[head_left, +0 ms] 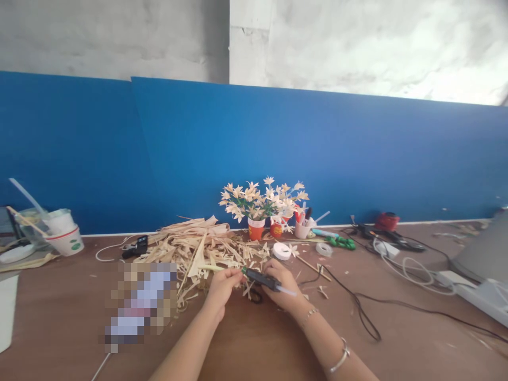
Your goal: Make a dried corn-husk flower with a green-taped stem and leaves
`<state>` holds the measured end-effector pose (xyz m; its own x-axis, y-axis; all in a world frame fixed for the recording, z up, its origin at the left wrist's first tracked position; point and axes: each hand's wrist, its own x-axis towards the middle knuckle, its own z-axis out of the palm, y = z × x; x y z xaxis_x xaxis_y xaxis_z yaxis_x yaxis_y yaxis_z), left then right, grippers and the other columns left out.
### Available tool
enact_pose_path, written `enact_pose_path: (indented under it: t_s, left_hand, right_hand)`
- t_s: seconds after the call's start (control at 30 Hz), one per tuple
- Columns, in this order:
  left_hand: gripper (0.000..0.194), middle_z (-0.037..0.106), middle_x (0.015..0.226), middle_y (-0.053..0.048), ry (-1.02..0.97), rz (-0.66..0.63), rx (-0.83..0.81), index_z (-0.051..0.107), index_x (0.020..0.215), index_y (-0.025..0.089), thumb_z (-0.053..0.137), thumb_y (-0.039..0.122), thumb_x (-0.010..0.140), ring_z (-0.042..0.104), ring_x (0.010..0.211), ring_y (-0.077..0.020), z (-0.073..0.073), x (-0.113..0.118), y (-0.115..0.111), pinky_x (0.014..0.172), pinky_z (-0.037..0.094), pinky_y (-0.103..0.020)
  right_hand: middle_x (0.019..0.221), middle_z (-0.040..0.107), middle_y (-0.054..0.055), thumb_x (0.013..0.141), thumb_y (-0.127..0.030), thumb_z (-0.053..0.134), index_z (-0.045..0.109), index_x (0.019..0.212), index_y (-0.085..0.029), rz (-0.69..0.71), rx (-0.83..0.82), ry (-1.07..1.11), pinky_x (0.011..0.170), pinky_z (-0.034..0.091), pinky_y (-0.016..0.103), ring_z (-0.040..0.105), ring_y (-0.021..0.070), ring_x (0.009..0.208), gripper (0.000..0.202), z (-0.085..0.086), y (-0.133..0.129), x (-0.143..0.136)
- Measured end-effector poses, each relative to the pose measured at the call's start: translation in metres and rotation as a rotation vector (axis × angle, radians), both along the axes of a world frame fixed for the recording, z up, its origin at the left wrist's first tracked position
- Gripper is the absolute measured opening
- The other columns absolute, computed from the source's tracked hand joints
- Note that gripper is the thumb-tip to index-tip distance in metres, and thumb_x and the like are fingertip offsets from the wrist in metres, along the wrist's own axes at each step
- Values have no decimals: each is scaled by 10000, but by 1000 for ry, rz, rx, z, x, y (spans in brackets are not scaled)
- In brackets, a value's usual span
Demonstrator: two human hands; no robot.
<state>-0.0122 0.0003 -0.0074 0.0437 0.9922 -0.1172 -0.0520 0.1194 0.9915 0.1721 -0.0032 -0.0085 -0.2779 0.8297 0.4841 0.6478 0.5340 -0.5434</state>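
My right hand (281,283) is wrapped around a black hot glue gun (262,278), with a translucent glue stick (286,290) poking out of its rear end. The gun's green-ringed nozzle points left, close to the fingertips of my left hand (222,291). Thumb and fingers of that hand are pinched together, and a pale yellow-green husk strip (212,268) runs out from them to the left. Whether the nozzle touches the strip is too small to tell. Behind both hands lies a loose heap of dried husk pieces (198,243).
Red paper cups (256,231) with husk flowers (250,198) stand at the back. Nearby are a white tape roll (281,251), a clear tape roll (324,249) and a pen cup (302,229). Black cable (363,312) crosses the right side. A blurred-out phone-like object (141,307) lies left.
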Motion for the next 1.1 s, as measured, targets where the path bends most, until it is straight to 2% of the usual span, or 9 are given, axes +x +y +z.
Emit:
enact_pose_path:
  t_s: [0.63,0.87,1.1]
  left_hand:
    - [242,697,664,-52,-31,-4,-2,709,721,136,656,341,605,573,649,-170,0,-1,0,637,362,-265]
    - [237,698,668,-49,-23,7,-11,708,729,144,652,342,613,562,623,-159,0,0,-1,595,349,-251]
    - [232,696,666,-47,-29,8,9,702,726,142,657,342,616,559,617,-155,-1,-1,0,608,361,-257]
  right_hand:
    - [773,527,30,688,-131,563,511,593,-182,13,-1,-4,648,444,240,530,143,700,120,-2,1,1]
    - [761,528,29,686,-101,534,522,597,-183,-5,1,-5,645,442,237,531,142,697,121,-1,2,0]
    - [772,530,31,692,-142,558,531,596,-181,1,11,-2,637,444,233,531,138,690,106,-2,1,0]
